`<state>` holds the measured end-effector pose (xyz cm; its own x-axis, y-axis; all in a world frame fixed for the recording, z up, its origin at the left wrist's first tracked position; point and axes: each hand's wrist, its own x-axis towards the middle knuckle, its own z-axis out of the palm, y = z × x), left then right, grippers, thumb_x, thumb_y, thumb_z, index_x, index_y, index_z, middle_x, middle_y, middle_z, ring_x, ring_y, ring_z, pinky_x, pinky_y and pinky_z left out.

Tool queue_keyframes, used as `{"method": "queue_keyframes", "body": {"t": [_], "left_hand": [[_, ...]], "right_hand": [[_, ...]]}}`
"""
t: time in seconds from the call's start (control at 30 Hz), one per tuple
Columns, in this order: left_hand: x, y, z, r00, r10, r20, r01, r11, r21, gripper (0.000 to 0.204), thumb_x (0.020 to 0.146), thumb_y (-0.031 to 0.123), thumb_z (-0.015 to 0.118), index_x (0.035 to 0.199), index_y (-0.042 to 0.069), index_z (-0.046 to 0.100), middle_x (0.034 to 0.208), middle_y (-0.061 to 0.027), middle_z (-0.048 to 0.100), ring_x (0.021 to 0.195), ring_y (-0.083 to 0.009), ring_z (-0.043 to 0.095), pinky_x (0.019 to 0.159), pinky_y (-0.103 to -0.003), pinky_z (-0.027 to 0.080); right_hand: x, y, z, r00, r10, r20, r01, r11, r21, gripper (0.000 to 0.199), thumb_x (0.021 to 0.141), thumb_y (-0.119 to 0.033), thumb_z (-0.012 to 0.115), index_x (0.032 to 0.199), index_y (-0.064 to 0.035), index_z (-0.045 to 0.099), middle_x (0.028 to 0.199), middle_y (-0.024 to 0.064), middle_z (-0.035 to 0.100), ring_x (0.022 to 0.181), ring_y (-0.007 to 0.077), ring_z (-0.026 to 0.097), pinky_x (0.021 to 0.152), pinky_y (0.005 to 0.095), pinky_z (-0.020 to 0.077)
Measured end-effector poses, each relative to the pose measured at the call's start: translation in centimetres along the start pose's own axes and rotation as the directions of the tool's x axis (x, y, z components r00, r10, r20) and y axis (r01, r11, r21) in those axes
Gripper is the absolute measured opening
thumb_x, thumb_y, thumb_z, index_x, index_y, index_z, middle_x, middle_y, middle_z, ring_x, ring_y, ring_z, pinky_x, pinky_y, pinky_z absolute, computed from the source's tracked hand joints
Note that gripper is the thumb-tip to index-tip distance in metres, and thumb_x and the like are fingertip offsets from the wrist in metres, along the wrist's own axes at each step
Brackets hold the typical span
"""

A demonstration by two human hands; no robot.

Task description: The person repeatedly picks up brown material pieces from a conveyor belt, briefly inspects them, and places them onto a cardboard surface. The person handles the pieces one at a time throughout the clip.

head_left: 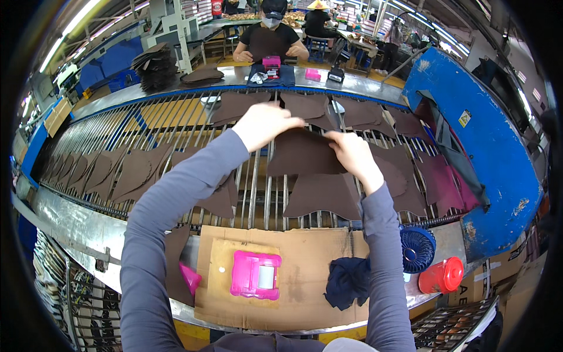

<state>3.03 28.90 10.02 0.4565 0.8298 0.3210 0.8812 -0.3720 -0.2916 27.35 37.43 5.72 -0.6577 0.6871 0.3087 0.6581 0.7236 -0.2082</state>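
A dark brown flat panel (308, 155), like leather or synthetic sheet, is raised over the metal roller conveyor (252, 193). My right hand (356, 157) pinches its upper right edge between thumb and fingers. Just above its upper left edge is my left hand (264, 126), with the fingers curled and the thumb pointing right; whether it grips the panel's edge is hidden. Below the raised panel lies another brown panel (322, 196) on the rods. More overlapping brown panels (141, 170) spread along the conveyor to the left, and others lie beyond my hands.
In front of me a cardboard sheet (234, 320) carries a pink roller box (256, 274) and a dark cloth (347, 283). A blue fan (417, 249) and red container (441, 276) stand at right, below a blue machine housing (475, 146). Across the conveyor sits a co-worker (270, 41).
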Motion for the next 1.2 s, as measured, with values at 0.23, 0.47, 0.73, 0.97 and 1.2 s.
{"method": "queue_keyframes", "body": {"t": [0.23, 0.47, 0.73, 0.97, 1.2], "left_hand": [[-10.3, 0.7, -7.8, 0.919, -0.332, -0.212, 0.262, 0.917, -0.299, 0.049, 0.086, 0.014, 0.062, 0.135, 0.012, 0.051, 0.141, -0.0073, 0.050, 0.135, -0.0303, 0.040, 0.111, -0.053, 0.026], [-39.4, 3.8, -4.8, 0.240, -0.969, 0.057, 0.669, 0.123, -0.733, 0.034, 0.094, 0.006, 0.054, 0.126, -0.004, 0.054, 0.122, -0.0147, 0.061, 0.113, -0.0209, 0.057, 0.098, -0.032, 0.042], [-60.3, 14.2, 5.1, -0.106, -0.987, 0.122, 0.981, -0.123, -0.147, 0.069, 0.079, 0.011, 0.073, 0.138, -0.003, 0.042, 0.128, -0.0220, 0.054, 0.121, -0.0340, 0.050, 0.105, -0.037, 0.037], [-55.6, 14.0, 8.3, -0.081, -0.922, 0.379, 0.886, -0.241, -0.396, 0.084, 0.064, 0.014, 0.082, 0.138, -0.002, 0.043, 0.127, -0.0245, 0.056, 0.121, -0.0328, 0.052, 0.101, -0.038, 0.041], [-55.7, 15.2, 9.1, -0.267, -0.927, 0.264, 0.901, -0.337, -0.272, 0.085, 0.065, 0.011, 0.083, 0.138, -0.003, 0.042, 0.121, -0.0210, 0.051, 0.108, -0.0329, 0.056, 0.094, -0.038, 0.045]], "right_hand": [[2.5, 10.5, 12.8, 0.854, 0.519, 0.013, -0.131, 0.190, 0.973, 0.029, 0.084, 0.001, 0.060, 0.112, 0.0042, 0.062, 0.103, 0.0119, 0.069, 0.091, 0.0202, 0.064, 0.082, 0.0326, 0.0490], [2.4, 18.3, 24.2, 0.645, 0.645, 0.410, -0.431, -0.137, 0.892, 0.031, 0.083, 0.000, 0.063, 0.113, 0.0010, 0.060, 0.106, 0.0134, 0.065, 0.096, 0.0266, 0.064, 0.081, 0.0426, 0.0514], [1.7, 17.7, 24.1, 0.567, 0.746, 0.350, -0.536, 0.011, 0.844, 0.044, 0.075, 0.001, 0.067, 0.117, 0.0036, 0.053, 0.103, 0.0167, 0.065, 0.087, 0.0290, 0.065, 0.070, 0.0410, 0.0493], [-0.7, 15.0, 18.6, 0.766, 0.636, -0.092, -0.322, 0.503, 0.802, 0.061, 0.081, -0.011, 0.068, 0.136, 0.0031, 0.045, 0.133, 0.0182, 0.052, 0.119, 0.0255, 0.052, 0.098, 0.0345, 0.0409], [-14.2, -4.7, 8.6, 0.997, -0.011, 0.074, -0.052, 0.606, 0.793, 0.033, 0.094, -0.001, 0.049, 0.126, -0.0014, 0.057, 0.119, 0.0067, 0.062, 0.106, 0.0141, 0.058, 0.092, 0.0275, 0.0447]]}}
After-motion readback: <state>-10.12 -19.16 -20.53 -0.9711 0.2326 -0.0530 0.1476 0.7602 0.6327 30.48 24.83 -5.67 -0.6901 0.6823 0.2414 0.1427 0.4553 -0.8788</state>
